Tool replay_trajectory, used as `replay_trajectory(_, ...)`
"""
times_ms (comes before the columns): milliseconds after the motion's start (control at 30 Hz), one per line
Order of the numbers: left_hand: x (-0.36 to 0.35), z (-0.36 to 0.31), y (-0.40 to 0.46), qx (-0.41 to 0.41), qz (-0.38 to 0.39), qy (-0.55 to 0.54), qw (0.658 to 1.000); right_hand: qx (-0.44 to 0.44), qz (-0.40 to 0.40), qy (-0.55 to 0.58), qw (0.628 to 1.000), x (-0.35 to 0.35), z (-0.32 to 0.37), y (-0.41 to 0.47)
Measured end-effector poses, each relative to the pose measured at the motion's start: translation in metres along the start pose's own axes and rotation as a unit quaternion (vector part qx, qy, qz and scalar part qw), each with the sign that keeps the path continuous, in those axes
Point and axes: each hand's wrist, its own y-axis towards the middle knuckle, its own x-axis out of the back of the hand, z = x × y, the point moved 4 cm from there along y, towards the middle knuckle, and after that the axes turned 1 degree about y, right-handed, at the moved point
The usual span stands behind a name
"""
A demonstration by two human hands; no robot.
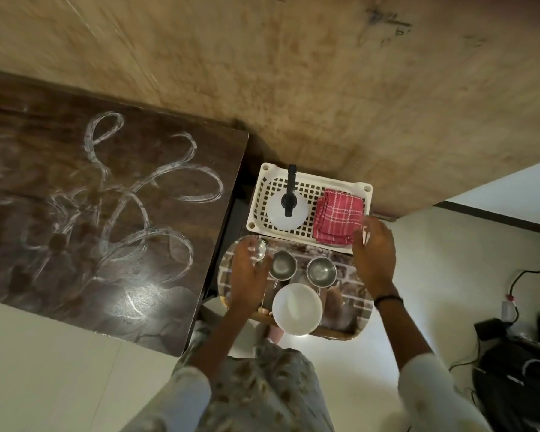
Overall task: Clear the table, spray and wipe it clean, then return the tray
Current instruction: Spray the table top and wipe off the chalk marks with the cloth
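White chalk swirls [156, 194] mark the counter [60, 275]. Beside it we see our tray [360, 310] with two steel cups [282, 265] and a bowl [296, 308]. Left hand [247, 275] and right hand [374, 254] hover over it, fingers relaxed, gripping nothing.

On the left of the frame my table [106, 213] lies wide open, only white swirls on its dark top. Lower middle, the tray [360, 310] is crowded: two steel cups [282, 265] side by side and a white bowl [296, 308] just below them, narrow gaps between. Above it the white basket [262, 194] holds a spray bottle [287, 210] and a red cloth [339, 216], touching. My left hand [247, 275] covers the tray's left edge, my right hand [373, 247] its upper right corner. Cables and a dark bag [518, 363] clutter the lower right floor.
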Motion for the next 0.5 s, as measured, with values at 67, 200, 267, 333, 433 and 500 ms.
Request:
replay_trajectory(67,-0.009,-0.013,0.03,-0.032,0.04,-0.014,0.999,0.033,0.058,-0.043,0.997,-0.013,0.002,0.038)
replay_trajectory(200,-0.025,-0.031,0.077,-0.1,0.096,0.019,0.99,0.098,0.188,-0.176,0.961,-0.043,-0.002,0.087)
replay_trajectory(267,-0.033,-0.035,0.092,-0.12,0.12,0.019,0.985,0.121,0.233,-0.221,0.939,-0.056,-0.009,0.102)
replay_trajectory(333,-0.041,-0.037,0.1,-0.142,0.138,0.018,0.98,0.134,0.246,-0.228,0.933,-0.063,-0.014,0.114)
replay_trajectory(433,-0.049,-0.044,0.108,-0.163,0.136,0.006,0.977,0.151,0.268,-0.265,0.914,-0.07,-0.018,0.127)
replay_trajectory(500,-0.055,-0.052,0.111,-0.166,0.144,-0.015,0.976,0.154,0.275,-0.293,0.903,-0.073,-0.016,0.132)
